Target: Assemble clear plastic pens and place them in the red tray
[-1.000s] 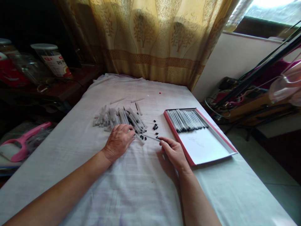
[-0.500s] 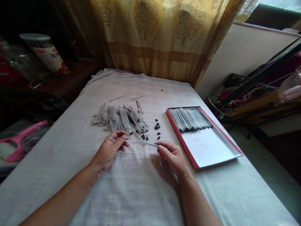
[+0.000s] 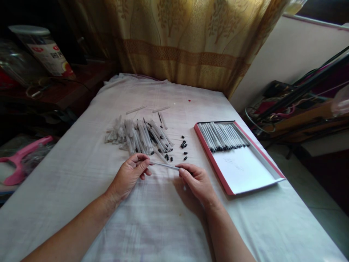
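My right hand (image 3: 196, 182) pinches one end of a thin whitish pen refill (image 3: 165, 165), which slants slightly up to the left. Its far end meets the fingertips of my left hand (image 3: 133, 173), closed on a small clear plastic tube that is mostly hidden by the fingers. Whether the refill's tip sits inside the tube I cannot tell. Just beyond the hands lies a loose pile of clear pen tubes (image 3: 141, 136), some with black ends. Small black caps (image 3: 183, 144) are scattered to the right of the pile.
A shallow red-edged box (image 3: 245, 174) on the right holds a row of black-ended pens (image 3: 222, 136). A white cloth (image 3: 152, 222) covers the table. Loose clear tubes (image 3: 160, 109) lie behind the pile. On the left are a pink-handled item (image 3: 20, 165) and a lidded jar (image 3: 45, 51).
My hands have come closer together. The refill's left end, apart from my left fingers before, now reaches them. The view has shifted slightly.
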`<state>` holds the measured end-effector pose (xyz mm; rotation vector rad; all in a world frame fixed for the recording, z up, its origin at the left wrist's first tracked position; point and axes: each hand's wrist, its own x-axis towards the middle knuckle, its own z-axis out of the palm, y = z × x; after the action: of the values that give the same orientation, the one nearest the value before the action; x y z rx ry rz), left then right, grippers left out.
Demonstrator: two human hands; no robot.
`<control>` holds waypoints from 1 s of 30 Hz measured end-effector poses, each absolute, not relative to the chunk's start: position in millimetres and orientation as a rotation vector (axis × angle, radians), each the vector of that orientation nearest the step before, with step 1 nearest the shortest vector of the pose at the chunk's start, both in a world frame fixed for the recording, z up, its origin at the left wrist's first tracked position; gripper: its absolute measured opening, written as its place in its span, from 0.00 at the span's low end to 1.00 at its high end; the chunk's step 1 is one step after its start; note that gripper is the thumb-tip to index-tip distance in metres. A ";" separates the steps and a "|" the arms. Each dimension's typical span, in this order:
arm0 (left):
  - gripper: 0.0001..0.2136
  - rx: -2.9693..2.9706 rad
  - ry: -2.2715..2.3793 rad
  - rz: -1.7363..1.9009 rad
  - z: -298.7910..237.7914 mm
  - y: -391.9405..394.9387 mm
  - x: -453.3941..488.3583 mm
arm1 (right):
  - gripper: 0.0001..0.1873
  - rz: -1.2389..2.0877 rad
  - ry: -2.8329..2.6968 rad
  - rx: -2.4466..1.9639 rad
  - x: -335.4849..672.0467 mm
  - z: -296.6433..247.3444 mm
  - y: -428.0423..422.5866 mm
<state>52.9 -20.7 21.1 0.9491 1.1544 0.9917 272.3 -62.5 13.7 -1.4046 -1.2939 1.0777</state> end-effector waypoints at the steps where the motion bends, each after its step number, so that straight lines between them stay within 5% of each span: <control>1: 0.21 0.955 1.158 0.994 21.2 -20.9 52.9 | 0.13 1.073 -1.300 -1.409 272.8 13.6 -62.8; 30: 0.22 1.110 1.279 0.851 11.0 -20.8 48.9 | 0.11 0.927 -1.632 -1.398 267.2 5.6 -61.9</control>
<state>48.9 -20.8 11.0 1.1097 1.2791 0.8513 267.2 -61.9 5.6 -1.3982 -1.6317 0.9268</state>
